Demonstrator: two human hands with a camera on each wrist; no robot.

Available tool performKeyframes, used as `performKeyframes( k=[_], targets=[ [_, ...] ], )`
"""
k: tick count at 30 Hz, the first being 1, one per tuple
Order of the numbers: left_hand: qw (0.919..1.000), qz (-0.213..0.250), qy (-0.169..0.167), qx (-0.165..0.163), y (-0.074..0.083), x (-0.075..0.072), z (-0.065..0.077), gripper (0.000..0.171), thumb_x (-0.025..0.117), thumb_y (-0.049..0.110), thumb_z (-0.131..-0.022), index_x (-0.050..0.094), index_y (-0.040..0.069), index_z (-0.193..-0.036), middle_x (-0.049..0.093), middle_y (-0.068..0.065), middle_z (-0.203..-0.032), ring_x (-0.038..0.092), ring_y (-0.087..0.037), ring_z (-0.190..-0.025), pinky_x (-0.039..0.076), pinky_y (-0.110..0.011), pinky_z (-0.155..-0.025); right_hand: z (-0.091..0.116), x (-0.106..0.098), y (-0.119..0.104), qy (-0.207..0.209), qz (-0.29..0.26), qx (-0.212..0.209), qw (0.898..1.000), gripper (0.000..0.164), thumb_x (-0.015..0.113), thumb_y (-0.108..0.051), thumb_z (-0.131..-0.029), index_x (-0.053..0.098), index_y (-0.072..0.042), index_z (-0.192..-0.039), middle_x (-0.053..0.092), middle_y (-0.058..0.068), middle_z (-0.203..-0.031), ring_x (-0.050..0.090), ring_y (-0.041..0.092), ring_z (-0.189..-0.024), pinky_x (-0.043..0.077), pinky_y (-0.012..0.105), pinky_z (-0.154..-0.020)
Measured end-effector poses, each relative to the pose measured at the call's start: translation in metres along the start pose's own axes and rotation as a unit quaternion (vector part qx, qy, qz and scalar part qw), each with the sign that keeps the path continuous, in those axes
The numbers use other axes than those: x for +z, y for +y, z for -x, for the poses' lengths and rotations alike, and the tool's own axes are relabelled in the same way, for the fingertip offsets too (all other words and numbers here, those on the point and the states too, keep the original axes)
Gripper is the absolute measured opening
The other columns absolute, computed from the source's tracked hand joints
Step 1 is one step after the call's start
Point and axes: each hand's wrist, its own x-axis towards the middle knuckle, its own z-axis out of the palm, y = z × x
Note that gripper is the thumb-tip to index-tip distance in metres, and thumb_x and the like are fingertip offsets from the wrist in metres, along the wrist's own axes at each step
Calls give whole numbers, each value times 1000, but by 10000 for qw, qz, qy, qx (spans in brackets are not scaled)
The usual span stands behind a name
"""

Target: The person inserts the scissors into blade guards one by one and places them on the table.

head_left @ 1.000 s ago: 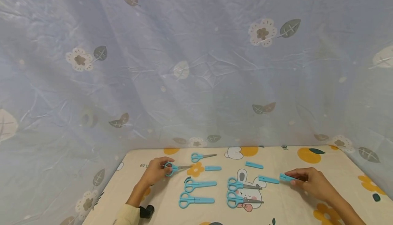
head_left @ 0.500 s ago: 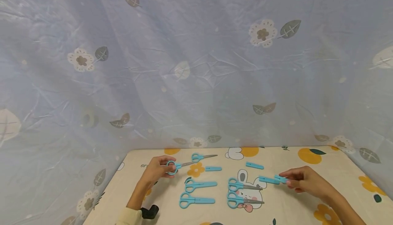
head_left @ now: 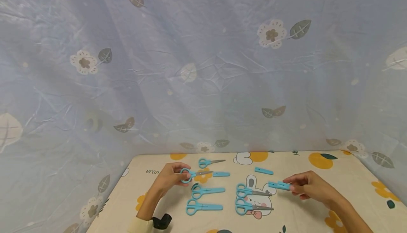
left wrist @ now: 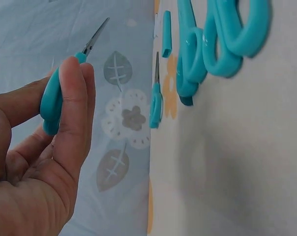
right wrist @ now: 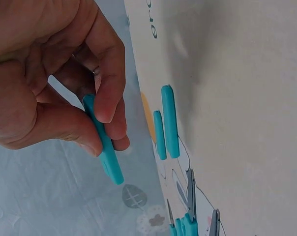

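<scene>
My left hand (head_left: pixel 170 177) grips light-blue-handled scissors (left wrist: pixel 51 98) by the finger loops, raised above the table, bare metal blades pointing right. A blue blade cover (right wrist: pixel 109 155) is pinched between thumb and fingers of my right hand (head_left: pixel 313 187), its end toward the scissors. In the head view that cover overlaps another cover (head_left: pixel 272 185) lying on the cloth. One more cover (head_left: pixel 264 170) lies behind it, and a third (head_left: pixel 222 174) sits just beyond the held blades. Small bare scissors (head_left: pixel 205 162) lie at the back.
Two scissors with covers on, an upper (head_left: pixel 211 190) and a lower pair (head_left: pixel 211 207), lie left of centre. To their right are two bare ones, upper (head_left: pixel 244 191) and lower (head_left: pixel 244 207). A patterned cloth (head_left: pixel 178 222) covers the table; a printed curtain (head_left: pixel 219 95) hangs behind.
The left hand has moved right with the scissors, which are now raised. The right hand has moved left with its cover. The things lying on the table have stayed put.
</scene>
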Motion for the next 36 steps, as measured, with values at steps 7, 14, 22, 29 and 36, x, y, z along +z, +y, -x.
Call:
performKeyframes(
  k=[7, 14, 22, 29, 36],
  targets=[
    [9999, -30, -38, -96, 6, 9, -1, 34, 77, 2, -98, 68, -8, -129, 73, -11, -99, 78, -23, -91, 70, -40, -79, 1, 5, -3, -46, -121, 49, 9999, 41, 74, -17, -102, 69, 7, -135, 74, 3, -95, 66, 16, -81, 60, 26, -66],
    [9997, 40, -173, -177, 6, 16, 2, 35, 78, 1, -96, 67, -8, -128, 67, -8, -95, 74, -19, -87, 69, -54, -85, -2, 10, -3, -6, -90, 147, 9999, 38, 74, -15, -102, 70, 6, -134, 71, 1, -91, 65, 16, -84, 61, 29, -68],
    [9997, 63, -184, -161, 5, 19, -1, 36, 78, -1, -95, 68, -8, -129, 65, -8, -98, 74, -20, -88, 70, -49, -82, -5, 15, -4, 60, -34, 245, 9997, 37, 76, -14, -100, 72, 5, -132, 67, 0, -88, 63, 18, -83, 61, 29, -68],
    [9995, 61, -215, -233, 5, 20, -2, 35, 77, -1, -95, 68, -7, -129, 66, -10, -101, 77, -26, -90, 70, -49, -83, -3, 15, -2, -77, -163, 106, 9998, 39, 74, -14, -101, 70, 7, -134, 69, 1, -92, 64, 17, -83, 61, 29, -69],
    [9994, 51, -254, -248, 3, 21, -2, 36, 78, 0, -96, 69, -6, -130, 66, -9, -101, 77, -26, -91, 69, -51, -84, -2, 18, 0, -221, -289, -55, 9993, 40, 74, -16, -103, 69, 8, -134, 71, 4, -97, 63, 14, -80, 60, 25, -68]
  ],
)
